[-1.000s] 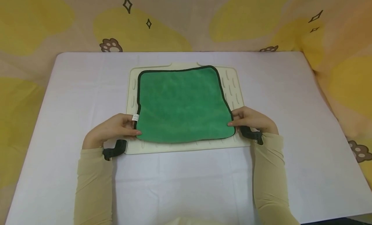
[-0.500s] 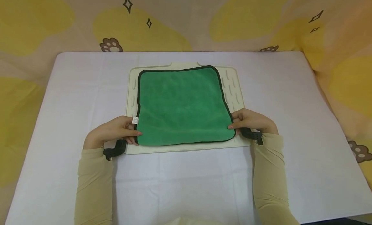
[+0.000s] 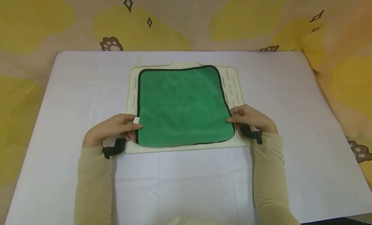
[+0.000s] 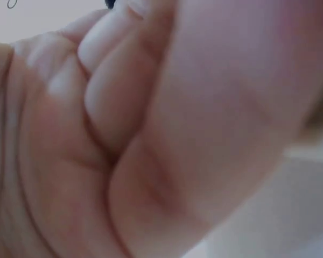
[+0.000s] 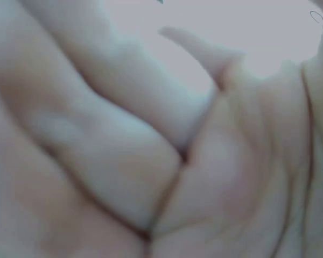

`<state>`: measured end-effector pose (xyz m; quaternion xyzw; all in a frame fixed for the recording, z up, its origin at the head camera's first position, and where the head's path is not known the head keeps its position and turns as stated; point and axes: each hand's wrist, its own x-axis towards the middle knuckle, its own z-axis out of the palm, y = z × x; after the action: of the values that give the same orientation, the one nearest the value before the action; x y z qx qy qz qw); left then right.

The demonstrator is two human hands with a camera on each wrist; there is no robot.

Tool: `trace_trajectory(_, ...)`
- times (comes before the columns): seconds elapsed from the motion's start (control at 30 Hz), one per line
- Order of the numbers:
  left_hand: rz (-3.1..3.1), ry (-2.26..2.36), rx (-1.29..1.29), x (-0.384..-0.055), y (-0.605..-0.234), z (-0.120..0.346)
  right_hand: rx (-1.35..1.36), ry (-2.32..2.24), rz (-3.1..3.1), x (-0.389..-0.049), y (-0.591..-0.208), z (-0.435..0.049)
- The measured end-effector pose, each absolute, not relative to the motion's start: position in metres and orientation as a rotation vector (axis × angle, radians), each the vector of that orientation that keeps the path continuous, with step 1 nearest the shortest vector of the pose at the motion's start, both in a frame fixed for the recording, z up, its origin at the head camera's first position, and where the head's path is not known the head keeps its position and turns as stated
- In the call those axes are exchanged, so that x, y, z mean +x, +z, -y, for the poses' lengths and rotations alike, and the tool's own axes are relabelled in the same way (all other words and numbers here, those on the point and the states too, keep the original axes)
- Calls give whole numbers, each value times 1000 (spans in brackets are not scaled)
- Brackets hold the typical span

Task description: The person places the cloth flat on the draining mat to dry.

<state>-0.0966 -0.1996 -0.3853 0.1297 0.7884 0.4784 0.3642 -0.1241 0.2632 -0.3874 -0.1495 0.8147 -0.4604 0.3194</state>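
Note:
A green towel (image 3: 183, 105) with a dark border lies spread over a cream ribbed mat (image 3: 186, 149) in the head view. My left hand (image 3: 117, 126) pinches the towel's left edge near its front corner, thumb on top, just below a small white tag (image 3: 136, 120). On the other side, my right hand (image 3: 250, 116) pinches the right edge above the front right corner, its thumb also on top. Skin and curled fingers fill most of both wrist views, blurred, so the towel is hard to make out there.
The mat lies on a table with a white cloth (image 3: 186, 183). Behind and beside the table hangs a yellow patterned curtain (image 3: 174, 21). Black wrist mounts (image 3: 114, 148) sit under both wrists.
The towel's front edge has come down toward the mat's front rim and lies flatter. Both hands dipped slightly, then shifted a little up along the side edges, still pinching the towel.

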Motion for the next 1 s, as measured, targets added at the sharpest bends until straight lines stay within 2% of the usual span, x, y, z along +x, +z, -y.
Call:
trace_trajectory(0.23,-2039,1265,280,-110,-381,201,-167,-1321,-2227,-131,-384,-256)
trace_trajectory(0.43,-2118,1297,255,-137,-376,198,-202,-1259,-2398,-145,-380,-250)
trace_trajectory(0.63,-2157,1297,196,-164,-373,195,-139,-1293,-2475,-173,-377,-241)
trace_trajectory(1.0,-2317,1345,79,-192,-376,189,-124,-1258,-2639,-219,-372,-223)
